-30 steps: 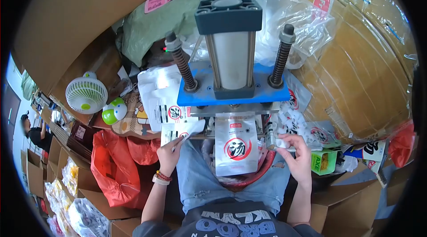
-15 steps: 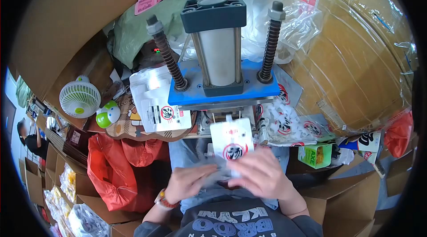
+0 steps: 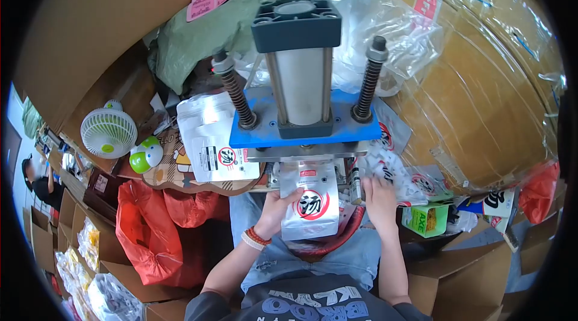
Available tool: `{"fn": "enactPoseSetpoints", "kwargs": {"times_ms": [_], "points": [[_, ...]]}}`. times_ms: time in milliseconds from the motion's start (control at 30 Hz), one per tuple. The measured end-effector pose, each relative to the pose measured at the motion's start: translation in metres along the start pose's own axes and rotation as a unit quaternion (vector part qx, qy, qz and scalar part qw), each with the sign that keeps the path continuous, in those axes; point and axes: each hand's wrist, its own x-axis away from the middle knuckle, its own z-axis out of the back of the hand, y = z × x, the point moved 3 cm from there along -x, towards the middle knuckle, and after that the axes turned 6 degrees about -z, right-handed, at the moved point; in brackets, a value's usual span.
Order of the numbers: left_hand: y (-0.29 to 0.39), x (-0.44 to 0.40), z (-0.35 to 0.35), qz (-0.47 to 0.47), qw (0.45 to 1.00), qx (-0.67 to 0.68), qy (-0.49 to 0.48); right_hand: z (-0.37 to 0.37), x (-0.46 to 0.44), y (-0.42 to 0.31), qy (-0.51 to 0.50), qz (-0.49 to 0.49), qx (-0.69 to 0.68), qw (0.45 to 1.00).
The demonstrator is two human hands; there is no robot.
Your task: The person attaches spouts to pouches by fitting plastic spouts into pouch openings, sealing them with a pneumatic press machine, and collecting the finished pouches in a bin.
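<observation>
Clock positions taken from the pouch, twelve o'clock pointing away from the wearer.

Item: one white pouch (image 3: 325, 215), red ring and black character on its face; lies before the press (image 3: 301, 80), far end at the steel bar (image 3: 289, 154), near end out over the wearer's lap. Whether the far end passes under the bar: cannot tell.

Left hand (image 3: 279, 211): at eight to nine o'clock, touching; closed on the pouch's left edge, thumb over the printed face. Beaded bracelets at the wrist.

Right hand (image 3: 380, 199): at three o'clock, well apart from the pouch; fingers half curled at the near edge of a heap of small white pieces (image 3: 394, 170). Whether a piece is held: cannot tell, fingertips partly hidden.

Press: twelve o'clock; blue plate (image 3: 283, 134), pale cylinder, two spring-wound posts.

Stack of white pouches (image 3: 208, 134): ten o'clock, on the table, same character in a red ring.

White pieces: two o'clock, beyond the right hand.

Red basin (image 3: 352, 223): four o'clock, lower than the pouch, partly covered by it.

Red bag (image 3: 144, 236): between eight and nine o'clock, well apart.

Green-and-white fan (image 3: 108, 133): ten o'clock, far off.

Large carton (image 3: 481, 98): two o'clock, beyond the white pieces.
</observation>
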Motion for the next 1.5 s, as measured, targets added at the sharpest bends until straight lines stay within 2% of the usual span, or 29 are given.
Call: {"fn": "enactPoseSetpoints", "kwargs": {"times_ms": [33,67,100,167,200,233,267,300,333,367,400,433,500,533,633,733,767,867,933,1000,1033,1100,1200,1267,1300,1333,1400,1433,1500], "points": [[0.006,0.000,0.001,0.013,0.999,-0.036,-0.019,0.006,0.003,-0.004,-0.006,0.005,-0.003,1.000],[0.013,0.000,0.004,0.029,0.996,-0.073,-0.040,0.015,0.008,-0.009,-0.106,-0.032,-0.024,0.994],[0.019,-0.005,0.019,-0.024,0.979,-0.190,-0.074,0.020,0.012,-0.011,-0.200,-0.069,-0.042,0.976],[0.057,-0.008,0.043,-0.159,0.917,-0.363,0.051,0.032,0.015,-0.005,-0.167,-0.038,-0.089,0.981],[0.076,-0.003,0.053,-0.236,0.740,-0.614,0.140,0.036,0.016,0.000,-0.169,-0.022,-0.130,0.977],[0.090,0.004,0.061,-0.288,0.484,-0.798,0.215,0.039,0.017,0.001,-0.171,-0.005,-0.172,0.970],[0.077,-0.005,0.099,-0.249,0.544,-0.788,0.144,0.041,0.018,-0.001,-0.172,-0.005,-0.173,0.970],[0.055,-0.010,0.130,-0.209,0.598,-0.770,0.074,0.043,0.016,0.000,-0.156,-0.058,-0.254,0.953],[0.060,0.011,0.118,-0.266,0.513,-0.814,0.059,0.045,0.013,0.000,-0.136,-0.109,-0.332,0.927],[0.050,0.016,0.137,-0.317,0.570,-0.755,0.068,0.048,0.014,-0.004,-0.105,-0.138,-0.408,0.896],[0.044,0.020,0.156,-0.360,0.624,-0.689,0.072,0.054,0.013,-0.015,-0.101,-0.142,-0.411,0.895],[0.069,0.042,0.120,-0.370,0.629,-0.670,0.139,0.071,0.012,-0.031,-0.045,-0.069,-0.411,0.908],[0.070,0.056,0.115,-0.360,0.726,-0.558,0.180,0.103,0.012,-0.065,0.052,0.061,-0.354,0.932],[0.080,0.068,0.097,-0.314,0.738,-0.578,0.152,0.114,0.016,-0.082,0.057,0.078,-0.345,0.934],[0.093,0.098,0.045,-0.429,0.692,-0.570,0.107,0.107,0.022,-0.117,0.053,0.201,-0.293,0.933],[0.103,0.118,0.006,-0.462,0.652,-0.601,0.011,0.078,0.027,-0.136,-0.031,0.320,-0.273,0.907],[0.108,0.125,0.000,-0.462,0.650,-0.604,-0.024,0.080,0.030,-0.140,-0.067,0.355,-0.275,0.891],[0.125,0.147,-0.014,-0.441,0.682,-0.565,-0.144,0.126,0.041,-0.144,-0.011,0.397,-0.313,0.863],[0.121,0.148,-0.022,-0.410,0.710,-0.542,-0.187,0.133,0.041,-0.139,-0.034,0.355,-0.310,0.882],[0.087,0.122,-0.016,-0.368,0.787,-0.467,-0.164,0.112,0.036,-0.129,-0.060,0.280,-0.265,0.921],[0.062,0.104,-0.009,-0.262,0.846,-0.446,-0.128,0.097,0.028,-0.125,-0.053,0.217,-0.250,0.942],[0.018,0.069,0.008,-0.096,0.891,-0.437,-0.075,0.074,0.021,-0.109,-0.050,0.136,-0.215,0.966],[0.017,0.042,-0.008,-0.025,0.990,-0.137,0.008,0.106,0.016,-0.088,0.020,0.106,-0.240,0.965],[0.025,0.023,-0.015,-0.015,0.999,-0.050,0.006,0.115,0.008,-0.071,0.077,0.067,-0.181,0.978],[0.025,0.014,-0.013,-0.019,0.999,-0.035,0.005,0.108,0.000,-0.065,0.133,0.038,-0.116,0.984],[0.016,0.002,-0.006,-0.021,1.000,0.004,-0.008,0.083,-0.002,-0.048,0.133,0.037,-0.116,0.984],[0.013,-0.001,-0.006,-0.010,1.000,0.009,-0.001,0.025,-0.001,-0.005,0.009,-0.043,0.031,0.999],[0.011,-0.004,-0.005,-0.003,1.000,0.017,0.008,0.023,0.006,-0.003,0.012,-0.043,0.030,0.999],[0.017,-0.008,0.007,0.017,1.000,0.014,0.010,0.013,0.019,0.000,-0.113,-0.055,-0.031,0.992]]}}
